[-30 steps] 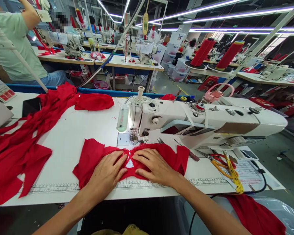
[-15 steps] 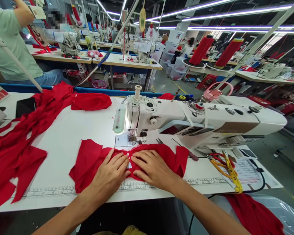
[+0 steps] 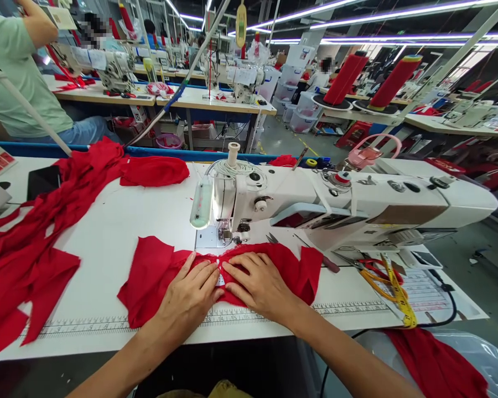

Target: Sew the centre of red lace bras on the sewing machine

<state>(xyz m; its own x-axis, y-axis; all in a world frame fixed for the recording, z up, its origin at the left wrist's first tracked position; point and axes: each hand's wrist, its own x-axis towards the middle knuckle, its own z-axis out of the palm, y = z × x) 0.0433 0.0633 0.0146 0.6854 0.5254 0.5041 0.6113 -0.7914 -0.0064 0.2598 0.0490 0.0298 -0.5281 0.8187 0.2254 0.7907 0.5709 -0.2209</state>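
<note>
I rest the bare left hand (image 3: 188, 293) and bare right hand (image 3: 260, 282) flat, fingers a bit apart, on the red lace-edged cloth piece (image 3: 147, 271), just in front of the long white sewing machine (image 3: 290, 187).

Red garment (image 3: 149, 271): middle covered by the left hand (image 3: 191, 290) and right hand (image 3: 259, 282)
Sewing machine (image 3: 290, 188): needle too small for me to make out
Cloth heap (image 3: 41, 243): runs out past the left edge
Ruler strip (image 3: 344, 308): partly lost beneath the garment and left forearm (image 3: 136, 354); figures too fine to read
Paper sheet (image 3: 423, 290): writing illegible from here, partly under the tape measure (image 3: 400, 298)
Clear bin (image 3: 465, 341): cut off low on the right
Green-shirted co-worker (image 3: 20, 83): head out of view
</note>
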